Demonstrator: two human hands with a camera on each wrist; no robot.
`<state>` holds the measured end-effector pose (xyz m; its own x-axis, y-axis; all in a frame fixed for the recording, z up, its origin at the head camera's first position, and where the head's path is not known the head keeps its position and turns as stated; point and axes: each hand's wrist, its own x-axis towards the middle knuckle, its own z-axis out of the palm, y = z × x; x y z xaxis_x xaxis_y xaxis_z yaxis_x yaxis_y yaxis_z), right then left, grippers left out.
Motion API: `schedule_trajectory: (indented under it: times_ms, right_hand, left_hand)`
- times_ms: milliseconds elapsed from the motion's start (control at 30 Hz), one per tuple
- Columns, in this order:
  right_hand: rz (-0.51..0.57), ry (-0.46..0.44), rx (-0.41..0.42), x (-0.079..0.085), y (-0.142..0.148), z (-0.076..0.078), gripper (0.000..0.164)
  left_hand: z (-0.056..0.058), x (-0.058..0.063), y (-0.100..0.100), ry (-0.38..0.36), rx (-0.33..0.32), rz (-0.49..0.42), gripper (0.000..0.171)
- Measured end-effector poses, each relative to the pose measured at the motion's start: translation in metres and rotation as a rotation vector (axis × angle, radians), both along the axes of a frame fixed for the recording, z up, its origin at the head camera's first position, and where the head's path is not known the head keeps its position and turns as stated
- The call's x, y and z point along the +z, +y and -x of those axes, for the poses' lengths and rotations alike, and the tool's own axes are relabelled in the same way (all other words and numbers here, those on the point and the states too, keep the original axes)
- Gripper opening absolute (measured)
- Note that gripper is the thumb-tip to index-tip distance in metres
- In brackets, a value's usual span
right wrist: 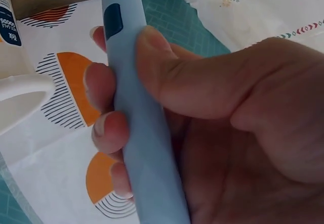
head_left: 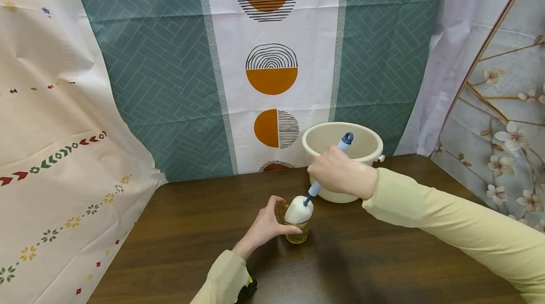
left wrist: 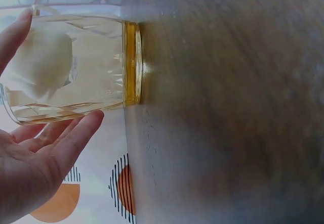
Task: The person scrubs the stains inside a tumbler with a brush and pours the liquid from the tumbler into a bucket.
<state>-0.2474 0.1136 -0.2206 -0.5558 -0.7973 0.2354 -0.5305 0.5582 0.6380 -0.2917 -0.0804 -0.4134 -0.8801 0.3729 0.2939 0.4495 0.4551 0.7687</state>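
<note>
Left hand (head_left: pixel 267 223) gripping amber glass tumbler (head_left: pixel 299 236), right hand (head_left: pixel 339 172) clasping blue-handled white sponge brush (head_left: pixel 300 209), cream bucket (head_left: pixel 322 139) at tumbler's one o'clock

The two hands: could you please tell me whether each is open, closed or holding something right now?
Left hand: holding the glass between thumb and fingers.
Right hand: closed, holding the blue handle of the white-headed brush.

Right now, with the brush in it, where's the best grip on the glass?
Probably the glass's outer wall, from the left, thumb and fingers opposed, like the left hand: it's roughly upright, the white head occupies its mouth, and the brush handle slants up to the right hand.
</note>
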Motion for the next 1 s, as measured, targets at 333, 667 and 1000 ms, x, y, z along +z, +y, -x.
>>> schedule_trajectory:
  times_ms: [333, 667, 1000]
  right_hand:
    - [-0.017, -0.025, -0.006, -0.0011, -0.0012, 0.003, 0.023]
    - [0.021, 0.008, -0.045, -0.0017, -0.0026, 0.0032, 0.022]
    - [0.008, -0.01, -0.142, 0.0004, -0.0063, 0.0006, 0.02]
  left_hand:
    - [-0.0004, -0.0003, -0.0003, 0.003, -0.012, -0.007, 0.073]
    - [-0.0004, 0.0001, -0.0004, 0.0, -0.015, -0.016, 0.072]
    - [-0.0007, -0.0004, -0.0004, 0.006, -0.001, -0.003, 0.073]
